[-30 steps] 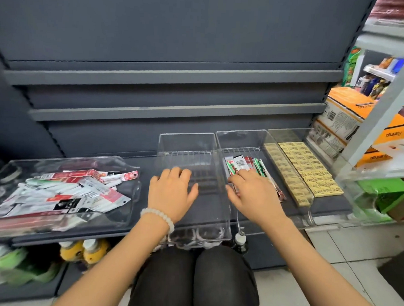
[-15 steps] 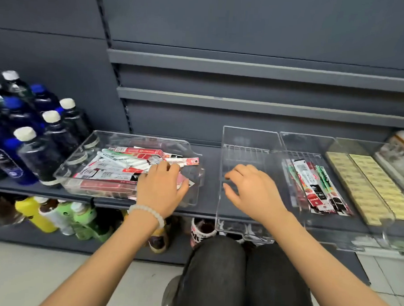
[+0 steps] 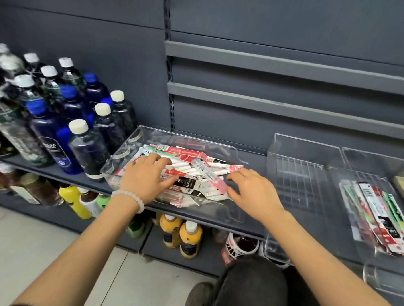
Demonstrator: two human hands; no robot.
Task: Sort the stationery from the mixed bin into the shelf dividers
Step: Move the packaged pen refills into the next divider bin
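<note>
Little print is legible. A blue bottle at left centre of the frame carries white lettering, too blurred to read. A black-and-white pack in the bin perhaps shows "2018".

Both my hands reach forward, palms down, fingers spread.

My left hand is stretched out flat with the fingers pointing right and away from me, the thumb angled out toward the other hand; a pale beaded bracelet circles that wrist. My right hand sits near it on the right, fingers loosely extended and pointing left, gripping nothing I can see. Both forearms are bare and run up from the bottom edge, converging toward the hands. My dark-clad knee shows between them.
</note>
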